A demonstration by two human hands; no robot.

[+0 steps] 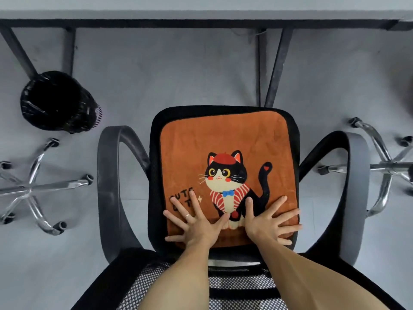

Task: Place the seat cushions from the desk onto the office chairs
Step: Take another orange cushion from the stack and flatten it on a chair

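Observation:
An orange seat cushion (225,139) printed with a black-and-white cat in a red beret lies flat on the seat of a black office chair (355,186) directly below me. My left hand (196,222) presses on the cushion's near left part, fingers spread and straight. My right hand (268,220) presses flat on the near right part, fingers fanned toward the right edge. Both forearms reach down over the chair's mesh backrest (237,285). The grey desk (201,12) runs along the top of the view; no cushion shows on it.
A black bin (58,101) with a liner stands on the floor at the left under the desk. Chrome wheeled bases of two other chairs sit at the left (35,186) and right (386,166). Dark desk legs (277,66) stand just beyond the chair.

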